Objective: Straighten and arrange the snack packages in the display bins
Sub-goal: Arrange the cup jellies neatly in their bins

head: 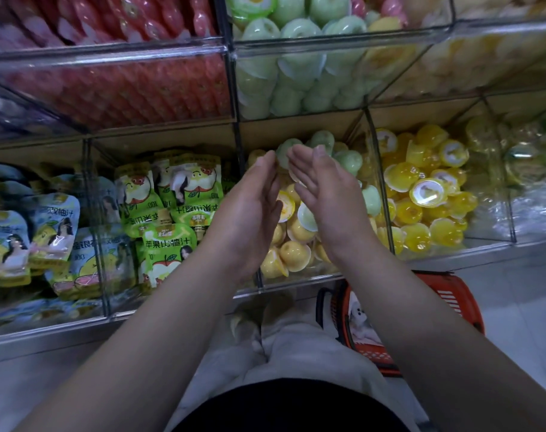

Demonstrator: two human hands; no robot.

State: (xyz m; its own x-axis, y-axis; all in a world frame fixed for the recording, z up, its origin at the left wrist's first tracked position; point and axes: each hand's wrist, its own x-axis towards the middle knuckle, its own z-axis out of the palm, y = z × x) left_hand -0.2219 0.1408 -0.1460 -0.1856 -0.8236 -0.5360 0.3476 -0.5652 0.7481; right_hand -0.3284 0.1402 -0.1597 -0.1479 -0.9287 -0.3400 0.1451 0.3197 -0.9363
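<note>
Head view: the fingers point(267, 165) of both hands are straight and close together, gripping nothing, with the palms turned toward each other. The left hand point(253, 210) and right hand point(324, 198) hover near one another above the middle bin point(296, 280). They look set to herd its jumbled jelly cups point(293, 251), yellow ones near, green ones far. Left of it, green juice pouches point(172, 213) fill a bin. On the right, the neighbouring bin point(436, 256) holds clearer yellow cups point(421, 213). A red basket point(452, 294) sits on the floor, nearer.
</note>
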